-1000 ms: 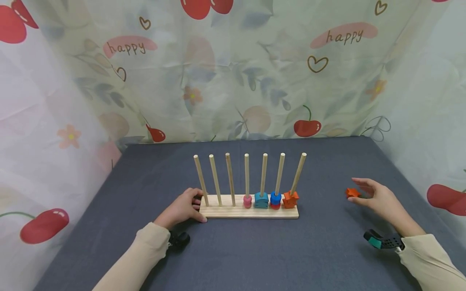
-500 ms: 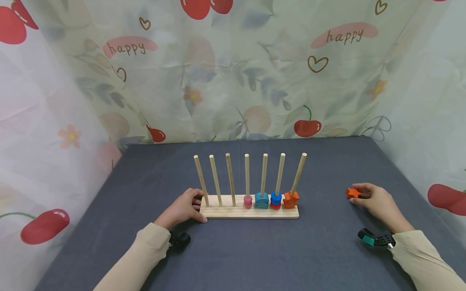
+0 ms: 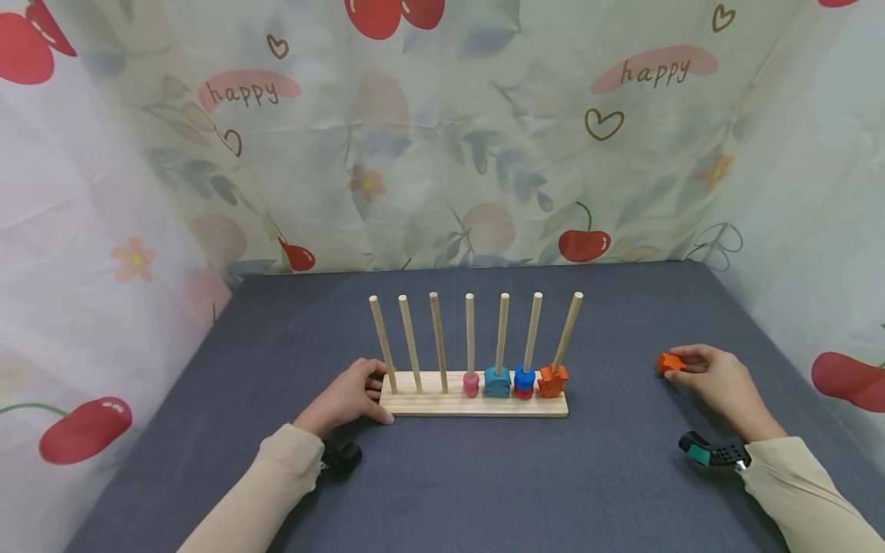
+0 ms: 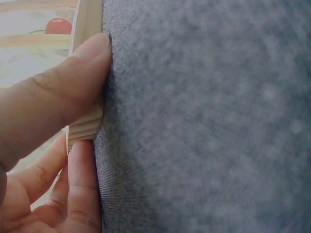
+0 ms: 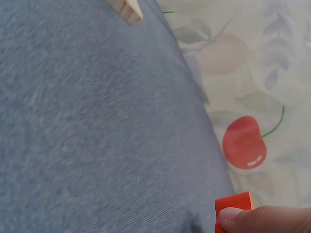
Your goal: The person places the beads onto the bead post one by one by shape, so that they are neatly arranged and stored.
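A wooden peg board with several upright pegs stands mid-table. My left hand grips its left end; in the left wrist view the thumb lies along the front edge and the fingers bend round the end. Off to the right, my right hand pinches an orange star-shaped block between thumb and fingers. The right wrist view shows the thumb pressed on this orange block. On the board's right-hand pegs sit a pink bead, a teal house-shaped block, a blue piece over a red one, and orange pieces.
A dark grey cloth covers the table. Patterned curtains hang behind it and at both sides. The three leftmost pegs carry no pieces. A thin grey cord hangs near the back right corner.
My right hand has moved slightly left, and its fingers have closed on the orange block, which now looks tilted and slightly raised. The left hand and peg board stay put.
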The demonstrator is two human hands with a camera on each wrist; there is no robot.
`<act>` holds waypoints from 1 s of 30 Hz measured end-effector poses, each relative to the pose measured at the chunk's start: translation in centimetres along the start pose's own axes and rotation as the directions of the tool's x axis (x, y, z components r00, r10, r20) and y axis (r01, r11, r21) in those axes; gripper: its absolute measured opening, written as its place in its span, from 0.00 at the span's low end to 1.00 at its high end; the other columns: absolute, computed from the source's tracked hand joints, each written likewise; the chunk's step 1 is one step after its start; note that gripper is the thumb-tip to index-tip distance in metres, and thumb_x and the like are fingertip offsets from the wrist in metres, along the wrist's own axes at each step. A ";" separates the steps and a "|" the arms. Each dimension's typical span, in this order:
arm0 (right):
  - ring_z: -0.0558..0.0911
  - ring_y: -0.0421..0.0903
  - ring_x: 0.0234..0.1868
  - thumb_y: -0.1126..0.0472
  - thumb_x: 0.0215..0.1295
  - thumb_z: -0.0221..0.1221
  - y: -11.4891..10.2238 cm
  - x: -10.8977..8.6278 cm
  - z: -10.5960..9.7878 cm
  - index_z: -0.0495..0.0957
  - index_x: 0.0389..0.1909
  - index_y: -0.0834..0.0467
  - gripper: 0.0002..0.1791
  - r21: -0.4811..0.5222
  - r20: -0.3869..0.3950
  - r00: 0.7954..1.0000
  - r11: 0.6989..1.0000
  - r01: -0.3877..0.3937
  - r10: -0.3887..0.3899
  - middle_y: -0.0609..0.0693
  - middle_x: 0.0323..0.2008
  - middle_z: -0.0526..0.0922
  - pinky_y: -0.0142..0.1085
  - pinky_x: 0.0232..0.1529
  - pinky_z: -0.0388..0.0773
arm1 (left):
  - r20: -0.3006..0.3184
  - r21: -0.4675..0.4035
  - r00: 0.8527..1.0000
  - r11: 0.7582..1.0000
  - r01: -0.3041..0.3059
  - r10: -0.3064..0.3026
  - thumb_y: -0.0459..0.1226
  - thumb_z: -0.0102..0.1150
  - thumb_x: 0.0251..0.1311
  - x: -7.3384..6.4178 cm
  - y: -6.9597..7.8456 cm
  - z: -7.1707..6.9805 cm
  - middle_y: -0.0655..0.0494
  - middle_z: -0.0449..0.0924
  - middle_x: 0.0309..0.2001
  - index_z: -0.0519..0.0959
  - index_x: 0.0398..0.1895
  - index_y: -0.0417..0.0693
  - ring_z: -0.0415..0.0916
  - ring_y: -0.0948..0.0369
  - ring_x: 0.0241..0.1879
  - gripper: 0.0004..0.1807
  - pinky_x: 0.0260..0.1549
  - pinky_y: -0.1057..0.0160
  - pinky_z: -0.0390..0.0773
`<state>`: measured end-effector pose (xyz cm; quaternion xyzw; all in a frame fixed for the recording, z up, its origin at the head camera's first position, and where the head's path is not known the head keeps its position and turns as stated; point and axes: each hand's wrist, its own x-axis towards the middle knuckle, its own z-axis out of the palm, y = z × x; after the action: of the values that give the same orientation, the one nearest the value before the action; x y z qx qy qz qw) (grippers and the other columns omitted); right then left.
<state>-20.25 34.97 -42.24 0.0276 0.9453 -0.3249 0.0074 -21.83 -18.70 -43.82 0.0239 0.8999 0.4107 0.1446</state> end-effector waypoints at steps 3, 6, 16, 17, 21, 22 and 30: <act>0.79 0.60 0.49 0.47 0.62 0.64 -0.4 0.0 -0.2 0.73 0.57 0.67 0.32 0.005 -0.011 1.000 1.000 0.010 -0.010 0.68 0.51 0.80 0.33 0.35 0.73 | 0.000 -0.003 1.000 1.000 0.001 -0.001 0.30 0.82 0.31 0.0 0.0 0.0 0.48 0.68 0.54 0.72 0.58 0.43 0.76 0.55 0.50 0.43 0.49 0.56 0.80; 0.77 0.61 0.52 0.45 0.62 0.64 -1.0 -0.2 -0.4 0.72 0.59 0.65 0.33 0.033 -0.015 1.000 0.999 0.023 -0.023 0.68 0.54 0.78 0.32 0.36 0.74 | 0.002 -0.005 1.000 1.000 -0.003 0.003 0.30 0.82 0.31 0.0 -0.1 0.0 0.48 0.68 0.54 0.72 0.58 0.42 0.76 0.54 0.50 0.43 0.48 0.56 0.80; 0.73 0.15 0.37 0.44 0.58 0.66 -4.4 -1.0 -1.0 0.69 0.63 0.58 0.36 0.195 -0.058 0.996 0.978 0.075 -0.065 0.58 0.57 0.73 0.21 0.34 0.73 | 0.004 -0.018 1.000 1.000 0.003 -0.003 0.30 0.82 0.31 0.0 -0.1 0.0 0.47 0.68 0.54 0.71 0.59 0.41 0.76 0.54 0.50 0.45 0.48 0.57 0.81; 0.74 0.16 0.37 0.44 0.58 0.66 -4.8 -1.1 -1.1 0.69 0.62 0.57 0.35 0.217 -0.062 0.996 0.973 0.079 -0.067 0.54 0.55 0.74 0.21 0.34 0.74 | 0.004 -0.018 1.000 1.000 0.005 -0.004 0.30 0.82 0.31 0.0 -0.1 0.0 0.47 0.68 0.54 0.71 0.59 0.41 0.76 0.54 0.50 0.45 0.48 0.57 0.81; 0.77 0.19 0.39 0.47 0.58 0.66 -6.3 -1.6 -1.2 0.71 0.60 0.54 0.31 0.299 -0.084 0.993 0.948 0.106 -0.085 0.34 0.46 0.77 0.21 0.36 0.76 | 0.005 -0.013 1.000 1.000 0.005 -0.005 0.30 0.82 0.31 0.0 0.0 0.0 0.48 0.68 0.54 0.71 0.59 0.41 0.76 0.55 0.50 0.45 0.48 0.57 0.80; 0.77 0.20 0.40 0.47 0.58 0.67 -6.5 -1.6 -1.1 0.72 0.59 0.53 0.29 0.320 -0.087 0.992 0.940 0.115 -0.091 0.30 0.44 0.76 0.21 0.36 0.76 | 0.005 -0.012 1.000 1.000 0.005 -0.005 0.30 0.82 0.30 0.0 0.0 0.0 0.48 0.68 0.54 0.71 0.59 0.41 0.76 0.55 0.50 0.45 0.48 0.57 0.80; 0.80 0.23 0.42 0.51 0.58 0.67 -9.0 -2.2 -0.8 0.72 0.58 0.53 0.28 0.391 -0.118 0.986 0.908 0.154 -0.116 0.32 0.46 0.77 0.20 0.39 0.77 | 0.004 -0.010 1.000 1.000 0.008 -0.008 0.30 0.82 0.31 0.1 -0.1 0.0 0.48 0.68 0.54 0.71 0.59 0.41 0.76 0.54 0.50 0.44 0.49 0.56 0.80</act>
<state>-18.55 28.29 -36.00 -0.0220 0.8584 -0.5085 -0.0644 -21.93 -18.71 -43.92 0.0204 0.8976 0.4147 0.1483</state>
